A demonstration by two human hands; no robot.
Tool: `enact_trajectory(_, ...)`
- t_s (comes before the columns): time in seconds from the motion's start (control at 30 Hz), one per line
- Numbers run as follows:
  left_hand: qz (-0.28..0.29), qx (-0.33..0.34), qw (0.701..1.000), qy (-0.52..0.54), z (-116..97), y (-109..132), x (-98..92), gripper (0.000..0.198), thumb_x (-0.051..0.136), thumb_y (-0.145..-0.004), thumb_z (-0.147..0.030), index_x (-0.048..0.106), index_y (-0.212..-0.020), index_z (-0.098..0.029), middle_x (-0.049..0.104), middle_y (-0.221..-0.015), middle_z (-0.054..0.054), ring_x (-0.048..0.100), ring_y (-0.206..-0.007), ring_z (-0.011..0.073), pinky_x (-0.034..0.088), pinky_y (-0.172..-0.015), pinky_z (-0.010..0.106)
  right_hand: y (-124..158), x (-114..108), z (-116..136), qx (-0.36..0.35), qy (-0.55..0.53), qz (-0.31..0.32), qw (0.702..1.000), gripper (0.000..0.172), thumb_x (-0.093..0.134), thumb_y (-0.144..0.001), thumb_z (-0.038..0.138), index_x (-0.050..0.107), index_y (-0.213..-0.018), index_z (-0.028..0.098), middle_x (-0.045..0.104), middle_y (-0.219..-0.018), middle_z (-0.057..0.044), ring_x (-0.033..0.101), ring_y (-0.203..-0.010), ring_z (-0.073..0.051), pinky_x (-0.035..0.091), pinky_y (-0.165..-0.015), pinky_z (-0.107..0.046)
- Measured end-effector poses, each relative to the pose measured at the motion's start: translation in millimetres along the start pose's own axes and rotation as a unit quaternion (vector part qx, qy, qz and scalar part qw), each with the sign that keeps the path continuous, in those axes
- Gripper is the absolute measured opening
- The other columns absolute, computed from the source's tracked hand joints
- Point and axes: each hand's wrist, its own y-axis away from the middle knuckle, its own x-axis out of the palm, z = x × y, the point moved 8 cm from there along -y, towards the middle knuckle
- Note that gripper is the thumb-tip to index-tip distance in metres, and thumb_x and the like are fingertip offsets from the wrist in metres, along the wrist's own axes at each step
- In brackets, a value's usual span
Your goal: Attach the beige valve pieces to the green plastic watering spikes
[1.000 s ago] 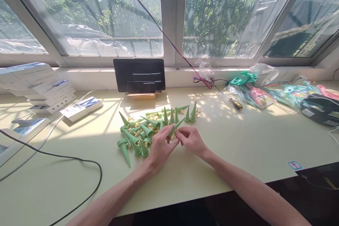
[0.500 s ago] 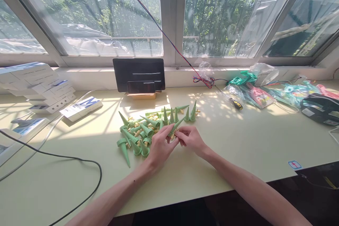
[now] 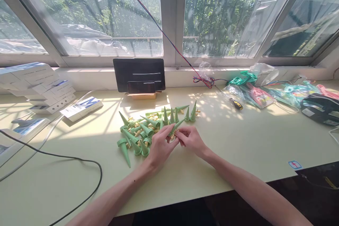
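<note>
My left hand is closed round the wide end of a green cone-shaped spike whose tip points up and to the right. Against that wide end my right hand pinches a small yellowish piece, which is too small to name. Both hands hover just above the pale green table. A pile of green spikes mixed with small yellow parts lies to the left of and behind the hands. A few spikes stand upright at the back of the pile.
A dark tablet on a wooden stand leans at the windowsill. White boxes are stacked far left. A black cable loops across the left of the table. Plastic bags, a small screwdriver and red-black wires lie at the right.
Almost nothing has moved. Both hands stay at the held spike, with only slight finger shifts.
</note>
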Motion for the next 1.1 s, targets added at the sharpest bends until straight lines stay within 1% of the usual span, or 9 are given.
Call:
enact_trajectory(0.17,0.000,0.008,1.000,-0.009,1,1,0.4,0.043,0.063,-0.081,-0.019,0.065,-0.124,-0.022,0.070,-0.109,0.004,0.055,-0.062,0.0081,0.055,-0.062,0.023,3,-3,4,-0.022,0.060,-0.025,0.998,0.035,0.057,-0.088,0.040,0.065,-0.064,0.016,0.053,-0.056,0.000,0.045,-0.049,-0.012,0.036,-0.047,-0.026)
enact_trajectory(0.27,-0.005,0.012,1.000,-0.008,0,0,0.1,0.042,0.062,-0.081,-0.019,0.066,-0.123,-0.021,0.070,-0.110,0.005,0.055,-0.063,0.0084,0.055,-0.062,0.023,3,-4,5,-0.030,0.070,-0.028,0.997,0.034,0.057,-0.088,0.037,0.064,-0.063,0.017,0.052,-0.056,0.000,0.046,-0.050,-0.012,0.036,-0.047,-0.026)
enact_trajectory(0.43,-0.010,0.004,1.000,-0.005,-2,-1,-1.0,0.040,0.061,-0.081,-0.018,0.068,-0.120,-0.021,0.071,-0.109,0.005,0.055,-0.062,0.0084,0.056,-0.061,0.023,1,-2,0,-0.005,0.012,-0.014,1.000,0.032,0.059,-0.086,0.037,0.065,-0.063,0.017,0.052,-0.054,0.001,0.045,-0.047,-0.011,0.036,-0.046,-0.025)
enact_trajectory(0.63,-0.015,-0.008,1.000,-0.012,-4,-1,-2.5,0.035,0.063,-0.081,-0.019,0.070,-0.116,-0.018,0.072,-0.110,0.007,0.061,-0.067,0.0099,0.057,-0.062,0.023,-2,1,-9,0.068,-0.089,0.003,0.994,0.031,0.067,-0.080,0.040,0.065,-0.061,0.015,0.052,-0.050,0.002,0.043,-0.044,-0.008,0.033,-0.044,-0.024)
enact_trajectory(0.73,-0.018,-0.007,1.000,-0.012,-4,-1,-2.9,0.035,0.064,-0.080,-0.019,0.071,-0.115,-0.018,0.072,-0.109,0.007,0.063,-0.069,0.0108,0.058,-0.062,0.023,-1,3,-13,0.088,-0.115,0.006,0.989,0.030,0.070,-0.077,0.041,0.066,-0.062,0.015,0.053,-0.050,0.002,0.044,-0.044,-0.008,0.033,-0.043,-0.023)
enact_trajectory(0.8,-0.021,-0.007,1.000,-0.014,-4,-1,-3.4,0.035,0.064,-0.079,-0.018,0.072,-0.113,-0.018,0.073,-0.109,0.006,0.063,-0.069,0.0110,0.058,-0.061,0.023,-1,3,-13,0.084,-0.110,0.005,0.990,0.030,0.069,-0.078,0.041,0.067,-0.062,0.015,0.052,-0.050,0.002,0.044,-0.044,-0.008,0.033,-0.044,-0.023)
enact_trajectory(0.93,-0.028,-0.008,1.000,-0.008,-3,-1,-4.3,0.037,0.065,-0.077,-0.017,0.072,-0.113,-0.019,0.073,-0.109,0.006,0.063,-0.067,0.0110,0.059,-0.061,0.023,-1,2,-10,0.054,-0.080,0.003,0.995,0.032,0.066,-0.082,0.040,0.066,-0.061,0.016,0.050,-0.049,0.003,0.042,-0.043,-0.008,0.034,-0.045,-0.024)
enact_trajectory(1.1,-0.031,-0.013,0.999,-0.005,-1,-1,-5.3,0.040,0.066,-0.075,-0.016,0.073,-0.114,-0.019,0.074,-0.107,0.005,0.060,-0.061,0.0089,0.058,-0.059,0.023,1,0,-3,0.019,-0.027,-0.005,0.999,0.035,0.062,-0.086,0.041,0.064,-0.061,0.017,0.048,-0.050,0.002,0.042,-0.046,-0.009,0.034,-0.046,-0.024)
